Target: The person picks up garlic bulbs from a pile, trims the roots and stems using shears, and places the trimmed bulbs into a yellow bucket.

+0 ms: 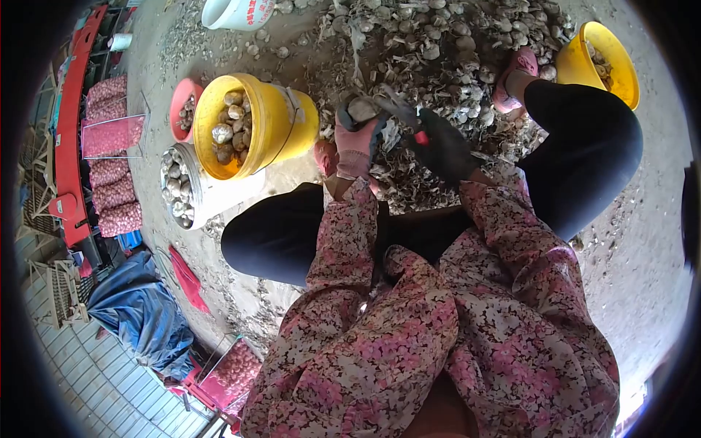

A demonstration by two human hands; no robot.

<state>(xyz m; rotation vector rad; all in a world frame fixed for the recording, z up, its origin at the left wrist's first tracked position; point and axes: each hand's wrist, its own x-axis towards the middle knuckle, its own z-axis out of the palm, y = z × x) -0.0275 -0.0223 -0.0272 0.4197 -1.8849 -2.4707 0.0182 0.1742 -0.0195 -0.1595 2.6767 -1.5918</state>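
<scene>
My left hand (355,142), in a pink and dark glove, is closed around a garlic bulb (361,109). Beside it, my right hand (444,147) wears a dark glove and grips pruning shears (398,107). A bit of red handle shows at the fingers, and the grey blades point toward the bulb; blur hides whether they touch it. Below and beyond both hands spreads a heap of garlic (431,44) with dry stalks and peelings.
Left of my hands, a tilted yellow bucket (274,120) holds garlic bulbs, beside a white bucket (219,197) and a small pink bucket (182,98). Another yellow bucket (577,62) stands far right. Filled pink net bags (117,193) line the left, near a blue tarp (142,310).
</scene>
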